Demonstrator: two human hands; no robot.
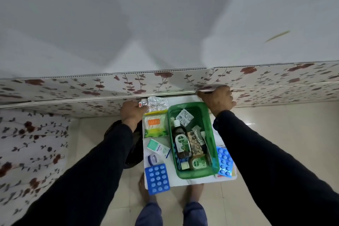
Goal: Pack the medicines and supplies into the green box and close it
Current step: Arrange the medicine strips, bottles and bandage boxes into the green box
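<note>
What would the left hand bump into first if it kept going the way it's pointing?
Probably the silver pill strips right at its fingertips. The left hand points toward the flowered wall, and the strips lie just ahead; they may already touch, though depth is unclear.

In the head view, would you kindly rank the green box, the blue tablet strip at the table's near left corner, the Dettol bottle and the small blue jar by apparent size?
Largest to smallest:
1. green box
2. Dettol bottle and blue tablet strip: they look about alike, so I won't rank them
3. small blue jar
</note>
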